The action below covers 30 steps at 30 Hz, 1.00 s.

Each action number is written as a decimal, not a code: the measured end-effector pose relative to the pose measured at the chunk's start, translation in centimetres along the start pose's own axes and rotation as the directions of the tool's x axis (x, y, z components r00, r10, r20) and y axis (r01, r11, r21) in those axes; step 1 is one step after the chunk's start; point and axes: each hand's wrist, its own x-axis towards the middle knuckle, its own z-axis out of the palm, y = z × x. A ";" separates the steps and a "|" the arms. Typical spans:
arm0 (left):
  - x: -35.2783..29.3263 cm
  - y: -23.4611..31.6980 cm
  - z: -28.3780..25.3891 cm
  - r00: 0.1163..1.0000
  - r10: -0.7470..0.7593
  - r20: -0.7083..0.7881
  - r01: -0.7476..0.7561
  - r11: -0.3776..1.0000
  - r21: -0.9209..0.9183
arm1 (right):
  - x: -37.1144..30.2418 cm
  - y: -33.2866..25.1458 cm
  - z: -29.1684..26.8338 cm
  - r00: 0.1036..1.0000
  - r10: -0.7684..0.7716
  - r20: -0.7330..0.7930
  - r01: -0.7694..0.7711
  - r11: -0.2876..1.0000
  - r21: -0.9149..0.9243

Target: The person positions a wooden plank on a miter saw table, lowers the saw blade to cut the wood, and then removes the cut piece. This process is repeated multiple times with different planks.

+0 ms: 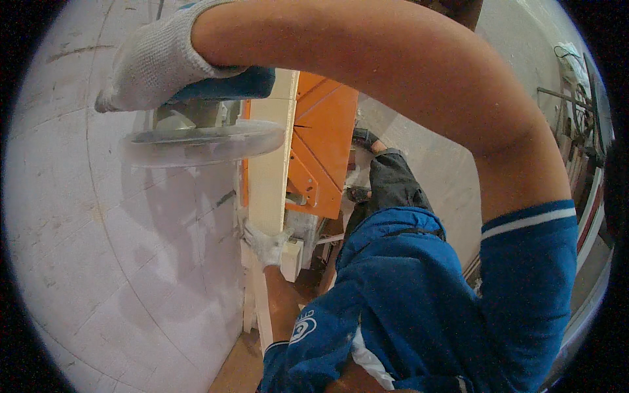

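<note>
In a white knit glove, my right hand (147, 72) is closed over the blue top of a handheld power tool (229, 85) at the upper left. Beneath its grey body sits a round pale disc (203, 144), whose rim looks smeared, close to the white wall surface. Lower down, my gloved left hand (265, 241) is closed on the near end of a long pale board (267, 170). Its fingers are partly hidden and look blurred. The tool's disc overlaps the board's far part in view; whether they touch I cannot tell.
An orange metal panel (324, 150) stands right of the board. A pale block (292, 259) is beside my left hand. The large white wall (144, 262) fills the left side. Grey floor (445, 164) stretches right, with poles and assorted items (576, 111) along its edge.
</note>
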 end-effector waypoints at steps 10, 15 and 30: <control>0.1 1.4 -0.7 1.000 -0.018 -0.014 0.016 0.993 -0.118 | 1.2 0.8 0.2 1.000 0.008 0.011 -0.008 0.999 0.044; 0.8 1.1 0.1 0.999 -0.029 -0.032 0.027 0.998 -0.060 | 1.8 0.7 0.3 1.000 0.001 0.009 -0.001 0.999 0.053; 0.8 1.9 0.1 0.998 -0.039 -0.058 0.029 0.985 -0.170 | 1.1 0.4 0.2 1.000 0.014 -0.004 -0.014 0.998 0.063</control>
